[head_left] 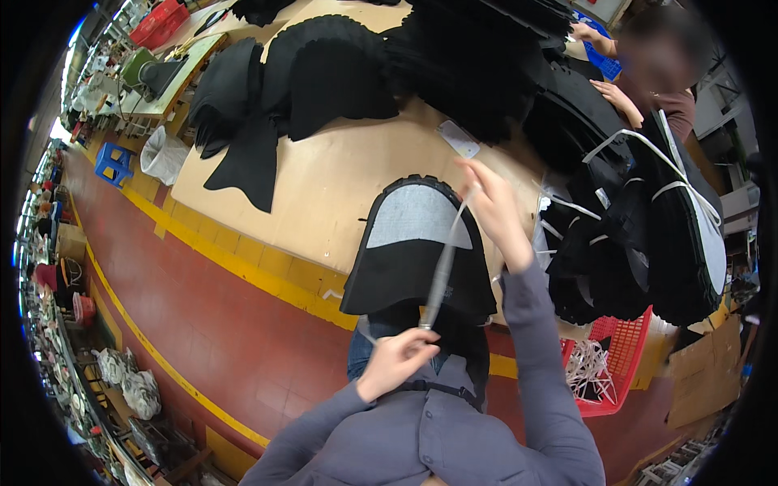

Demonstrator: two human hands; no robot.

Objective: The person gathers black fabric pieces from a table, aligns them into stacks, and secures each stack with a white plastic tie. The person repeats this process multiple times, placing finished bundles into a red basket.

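Note:
A pale fabric strip (440,283) runs taut on a slant between my two hands. Low, close to my waist, my left hand (397,360) is closed on its lower part, and a short tail of it sticks out to the left. Higher up and to the right, my right hand (490,206) pinches the upper end. Beneath the strip, at the table's near edge, lies a stack of black cut pieces (413,279) with a rounded far end. A light grey panel (409,219) covers part of its top.
Piles of black pieces (340,81) cover the far side of the wooden table (243,211). A phone (459,139) lies beyond my right hand. At right are bundles tied with white strips (689,235), a red basket (624,356) of strip scraps, and a co-worker's hand (617,99).

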